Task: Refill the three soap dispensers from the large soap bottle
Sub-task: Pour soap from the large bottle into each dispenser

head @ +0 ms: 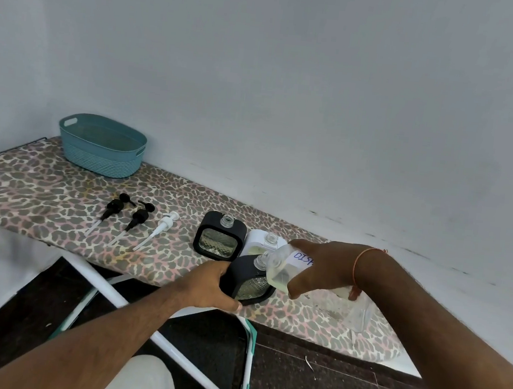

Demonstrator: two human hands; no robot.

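Large soap bottle [285,268]: clear plastic, tipped over on its side in the air, gripped in my right hand [320,269], fingers [297,290] curled round its body. Handwritten label facing up, partly covered by that hand. Pale yellowish liquid pooled toward the neck; the mouth sits just above and beside the open neck of the near dispenser. Whether liquid is running, I cannot tell.

Near black dispenser [250,282]: square, dark casing with a clear patterned window, pump removed. Stands at the front edge of the table [28,183]. My left hand [212,286] grips its left side, thumb along the base, fingers wrapped behind.

White dispenser [261,242]: just behind the near one, neck open, largely hidden by the bottle.

Far black dispenser [219,236]: to the left of the white one, upright, neck open, window showing.

Pumps: two black pumps [126,212] and one white pump [158,230], lying flat in a row left of the dispensers, tubes pointing toward me.

Teal basket [102,146]: oval, at the far left of the table by the wall.

Table: leopard-print cover, white and teal frame beneath.
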